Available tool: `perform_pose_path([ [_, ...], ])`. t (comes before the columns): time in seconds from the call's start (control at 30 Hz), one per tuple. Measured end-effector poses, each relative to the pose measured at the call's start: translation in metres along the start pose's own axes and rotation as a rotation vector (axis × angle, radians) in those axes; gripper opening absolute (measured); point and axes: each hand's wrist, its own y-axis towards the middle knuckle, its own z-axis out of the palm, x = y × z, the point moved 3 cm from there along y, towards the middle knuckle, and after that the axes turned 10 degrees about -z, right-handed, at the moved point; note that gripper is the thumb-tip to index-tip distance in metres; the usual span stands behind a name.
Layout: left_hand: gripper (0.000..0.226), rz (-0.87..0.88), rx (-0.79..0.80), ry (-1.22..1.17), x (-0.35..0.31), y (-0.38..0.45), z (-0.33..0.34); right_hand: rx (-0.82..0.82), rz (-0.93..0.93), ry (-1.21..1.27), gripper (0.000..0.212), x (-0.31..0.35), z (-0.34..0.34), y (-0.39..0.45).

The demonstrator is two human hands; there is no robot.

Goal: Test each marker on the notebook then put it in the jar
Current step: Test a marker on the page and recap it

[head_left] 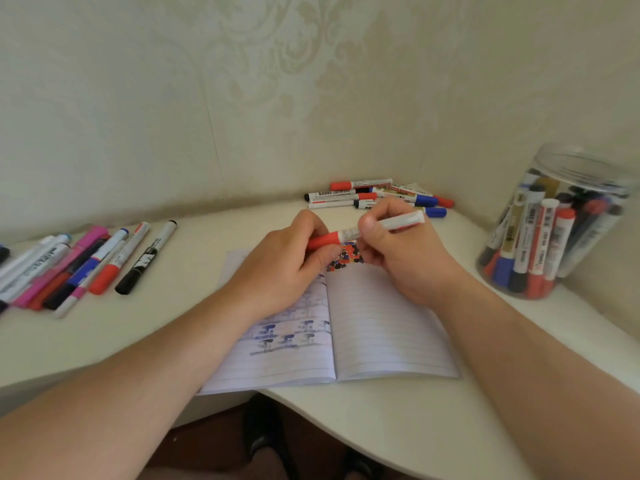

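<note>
Both hands hold one red marker (398, 223) level above the open lined notebook (381, 337). My left hand (284, 265) grips its red cap (323, 240). Around the white barrel my right hand (401, 251) is curled, thumb on top. Whether the cap sits fully on the barrel I cannot tell. Small red, black and blue test marks (346, 259) show on the page under the hands. A clear plastic jar (585, 168) stands open at the right with several markers upright inside it.
A row of several loose markers (86, 265) lies on the white desk (104, 341) at the left. Another pile of markers (377, 197) lies at the back against the wall. The desk's curved front edge runs below the notebook.
</note>
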Motion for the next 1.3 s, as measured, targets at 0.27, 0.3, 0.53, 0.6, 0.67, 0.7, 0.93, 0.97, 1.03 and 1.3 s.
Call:
perform_pose_path([
  [0.27,0.021,-0.06,-0.116,-0.034,0.004,0.002,-0.004,0.01,-0.082,-0.757,0.013,0.008,-0.043,0.001],
  [0.3,0.021,-0.05,-0.103,-0.018,0.004,0.001,-0.003,0.131,-0.161,-1.046,0.03,0.008,-0.034,0.0],
  [0.53,0.015,-0.093,-0.067,-0.043,0.005,0.002,-0.002,0.385,-0.2,-1.247,0.025,0.006,0.021,0.004],
  [0.6,0.014,-0.067,-0.035,-0.037,0.002,0.001,-0.001,0.39,-0.211,-1.244,0.03,0.007,0.019,0.0],
  [0.67,0.014,-0.022,-0.015,-0.016,-0.001,0.0,0.0,0.435,-0.194,-1.239,0.03,0.006,0.017,-0.004],
  [0.7,0.013,-0.01,-0.011,-0.007,-0.001,0.0,-0.001,0.454,-0.184,-1.239,0.03,0.006,0.016,-0.005],
  [0.93,0.013,-0.001,0.012,-0.003,0.002,-0.001,-0.001,0.441,-0.16,-1.285,0.045,0.01,0.008,-0.006],
  [0.97,0.013,-0.002,0.011,-0.004,0.002,-0.001,-0.001,0.449,-0.139,-1.283,0.044,0.01,0.008,-0.006],
  [1.03,0.011,-0.006,-0.004,0.006,0.0,-0.001,-0.001,0.438,-0.082,-1.256,0.041,0.012,0.006,-0.004],
  [1.3,0.01,-0.171,-0.067,-0.134,0.005,0.001,-0.005,-0.107,0.112,-0.13,0.052,0.018,-0.03,-0.008],
])
